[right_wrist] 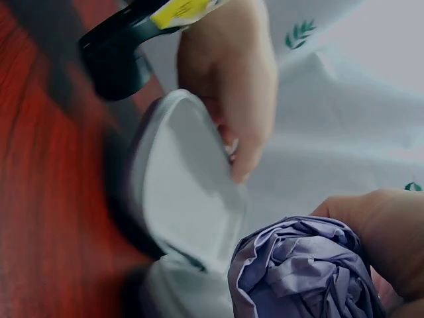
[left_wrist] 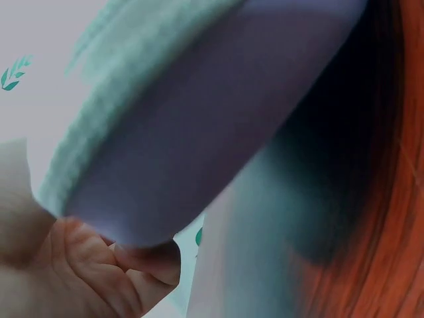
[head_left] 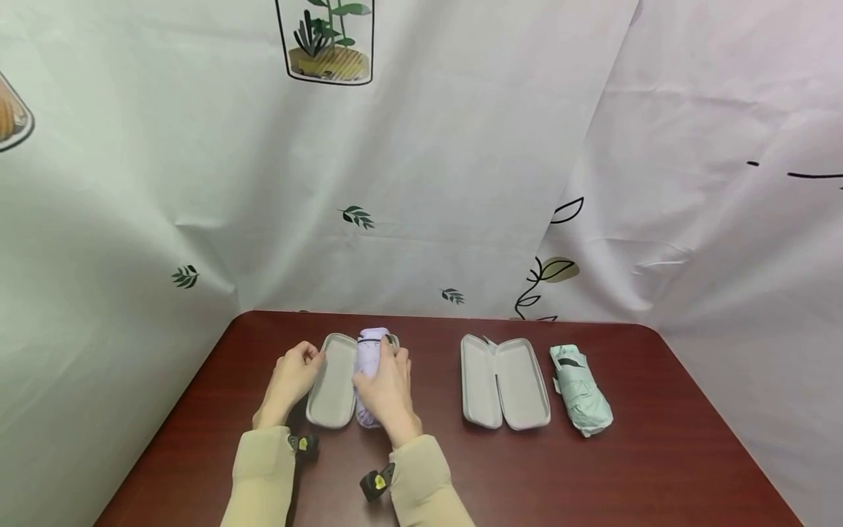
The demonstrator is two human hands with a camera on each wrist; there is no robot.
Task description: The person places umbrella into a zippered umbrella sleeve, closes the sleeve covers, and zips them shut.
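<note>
A folded purple umbrella [head_left: 367, 357] lies lengthwise over the right half of an unzipped case, and my right hand [head_left: 390, 391] grips it from the right side. Its bunched fabric end [right_wrist: 301, 271] fills the lower part of the right wrist view. My left hand [head_left: 290, 380] pinches the outer edge of the left half of that case [head_left: 334, 384], whose pale grey inside faces up. Seen from the left wrist, the case's outer shell [left_wrist: 192, 139] is purple, with the fingers at its lower corner. Most of the right half is hidden under the umbrella and right hand.
To the right, a second case [head_left: 523, 380] lies spread open, pale inside. Beside it rests a folded mint-green umbrella [head_left: 582, 395] with a dark band. All stand on a dark red wooden table [head_left: 665, 446], with a patterned white cloth [head_left: 428, 183] hanging behind.
</note>
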